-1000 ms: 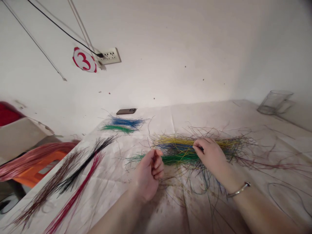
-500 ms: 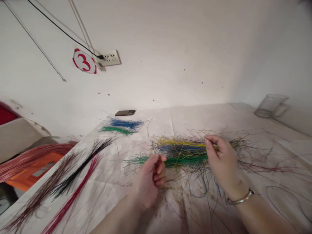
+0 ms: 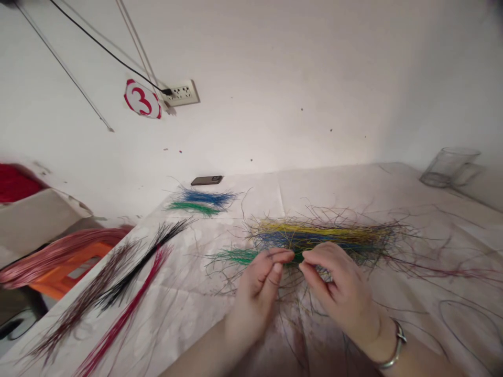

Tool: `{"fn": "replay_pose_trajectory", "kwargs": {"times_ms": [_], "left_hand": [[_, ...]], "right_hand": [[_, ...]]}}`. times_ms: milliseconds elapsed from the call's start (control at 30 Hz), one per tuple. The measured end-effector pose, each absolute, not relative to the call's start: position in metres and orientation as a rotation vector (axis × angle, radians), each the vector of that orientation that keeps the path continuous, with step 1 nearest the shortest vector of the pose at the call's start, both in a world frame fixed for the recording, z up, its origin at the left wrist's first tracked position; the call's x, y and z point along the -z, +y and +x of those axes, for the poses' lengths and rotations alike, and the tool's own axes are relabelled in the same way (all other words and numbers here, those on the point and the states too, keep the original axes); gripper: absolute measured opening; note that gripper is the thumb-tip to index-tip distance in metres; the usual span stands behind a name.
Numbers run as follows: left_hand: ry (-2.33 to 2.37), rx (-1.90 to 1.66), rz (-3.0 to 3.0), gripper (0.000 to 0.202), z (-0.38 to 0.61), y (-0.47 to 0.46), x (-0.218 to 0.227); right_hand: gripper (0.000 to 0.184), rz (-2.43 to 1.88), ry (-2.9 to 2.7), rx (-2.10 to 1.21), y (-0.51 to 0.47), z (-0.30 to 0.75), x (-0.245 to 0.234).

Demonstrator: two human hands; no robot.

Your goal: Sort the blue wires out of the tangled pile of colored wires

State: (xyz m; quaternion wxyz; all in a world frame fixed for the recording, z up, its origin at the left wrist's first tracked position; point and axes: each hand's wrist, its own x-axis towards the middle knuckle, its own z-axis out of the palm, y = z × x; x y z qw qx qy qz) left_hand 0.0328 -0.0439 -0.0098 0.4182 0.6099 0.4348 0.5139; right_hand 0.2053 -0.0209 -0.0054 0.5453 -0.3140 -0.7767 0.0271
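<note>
My left hand [image 3: 261,280] and my right hand [image 3: 340,293] are close together over the front of a loose heap of thin coloured wires. Both are closed, thumb pressed toward the forefinger. Whatever lies between the fingertips is too fine to make out. Just beyond the hands run yellow wires [image 3: 310,229] and blue wires [image 3: 277,239]. Green wires [image 3: 236,255] stick out left of my left hand, and their middle is hidden behind the hands. Loose dark red wires [image 3: 436,268] trail off to the right. A metal bracelet circles my right wrist.
Bundles of black [image 3: 145,267], red [image 3: 129,311] and brown wires [image 3: 88,296] lie on the left. Blue [image 3: 208,198] and green bundles sit near a phone [image 3: 207,180] at the back. A glass mug [image 3: 448,167] stands far right. Beside the table, pinkish wires [image 3: 66,248] rest on an orange stool [image 3: 74,267].
My right hand has come down and left from above the yellow wires to meet my left hand. The left hand has moved right and turned, its fingers now pinched. The view has shifted slightly.
</note>
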Motion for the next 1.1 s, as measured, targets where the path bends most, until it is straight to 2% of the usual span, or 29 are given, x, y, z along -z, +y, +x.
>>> {"fn": "replay_pose_trajectory", "kwargs": {"times_ms": [133,267,433,567,833,1100], "left_hand": [[0.945,-1.139,1.959,0.029,0.036,-0.045,0.006],[0.872,-0.95,2.055,0.023,0.038,-0.048,0.007],[0.95,-1.173,1.568,0.025,0.035,-0.052,0.01],[0.788,-1.394,1.062,0.023,0.03,-0.053,-0.003],[0.332,-1.18,0.513,0.037,0.015,-0.053,-0.019],[0.321,-1.09,0.385,0.031,0.018,-0.05,-0.015]], "right_hand": [[0.028,-0.68,-1.894,-0.109,-0.027,0.195,0.007],[0.027,-0.72,-1.858,-0.16,-0.026,0.2,0.008],[0.022,-0.881,-1.706,-0.137,-0.013,0.215,0.011],[0.014,-1.089,-1.624,-0.048,0.012,0.226,0.022],[0.015,-1.362,-1.98,0.05,0.045,0.24,0.053],[0.009,-1.392,-2.003,0.035,0.042,0.243,0.045]]}}
